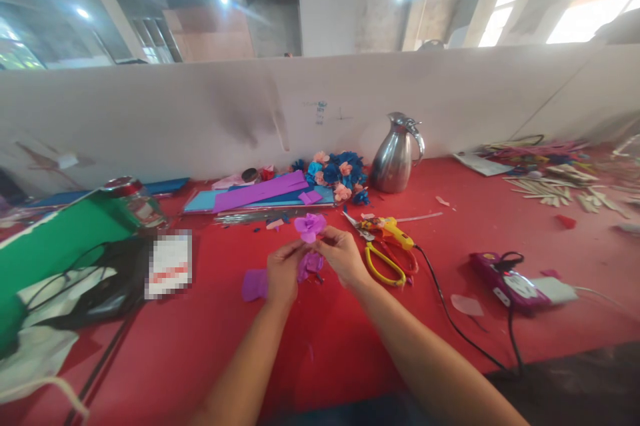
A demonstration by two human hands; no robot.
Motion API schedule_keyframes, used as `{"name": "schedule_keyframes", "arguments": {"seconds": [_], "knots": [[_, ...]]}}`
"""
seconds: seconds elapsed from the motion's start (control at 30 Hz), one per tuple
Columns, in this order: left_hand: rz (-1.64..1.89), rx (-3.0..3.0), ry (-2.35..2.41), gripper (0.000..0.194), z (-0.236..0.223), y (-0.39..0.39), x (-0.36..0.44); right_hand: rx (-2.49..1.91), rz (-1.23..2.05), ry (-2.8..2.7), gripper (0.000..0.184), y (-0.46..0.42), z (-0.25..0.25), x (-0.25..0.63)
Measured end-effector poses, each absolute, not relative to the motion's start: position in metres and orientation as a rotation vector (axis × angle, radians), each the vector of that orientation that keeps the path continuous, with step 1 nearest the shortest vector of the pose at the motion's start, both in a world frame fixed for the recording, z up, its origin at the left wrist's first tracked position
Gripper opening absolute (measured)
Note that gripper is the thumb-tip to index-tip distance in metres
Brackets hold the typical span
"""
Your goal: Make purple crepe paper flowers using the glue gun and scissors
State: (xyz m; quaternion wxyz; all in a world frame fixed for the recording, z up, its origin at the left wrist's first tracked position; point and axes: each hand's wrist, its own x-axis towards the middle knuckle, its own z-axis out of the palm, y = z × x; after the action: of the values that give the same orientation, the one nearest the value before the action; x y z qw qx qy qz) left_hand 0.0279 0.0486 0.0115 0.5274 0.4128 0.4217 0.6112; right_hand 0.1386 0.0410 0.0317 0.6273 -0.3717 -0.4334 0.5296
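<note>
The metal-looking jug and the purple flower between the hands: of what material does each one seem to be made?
The jug: probably polished stainless steel, since its grey body shows bright, mirror-like highlights.
The purple flower: likely crepe paper or similar thin paper, matte, judging by its soft, thin, ruffled petals; thin fabric cannot be ruled out.

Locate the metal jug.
In the head view, the jug stands right of centre at the table's far edge, against the pale partition, just right of the blue and peach paper flowers.
</note>
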Motion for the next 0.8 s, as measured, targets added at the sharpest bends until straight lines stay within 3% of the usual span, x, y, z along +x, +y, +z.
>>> {"name": "schedule_keyframes", "arguments": {"seconds": [0.43, 0.8], "knots": [[1.487, 1.170, 1.099, 0.010, 0.0053, 0.0503, 0.0242, -0.834, 1.387, -0.959, 0.032, 0.0411, 0.0334, 0.1385], [1.484, 0.888, 0.989, 0.018, 0.0097, 0.0504, 0.0269, -0.784, 1.410, -1.026, 0.030, 0.0419, 0.0282, 0.1394]]}}
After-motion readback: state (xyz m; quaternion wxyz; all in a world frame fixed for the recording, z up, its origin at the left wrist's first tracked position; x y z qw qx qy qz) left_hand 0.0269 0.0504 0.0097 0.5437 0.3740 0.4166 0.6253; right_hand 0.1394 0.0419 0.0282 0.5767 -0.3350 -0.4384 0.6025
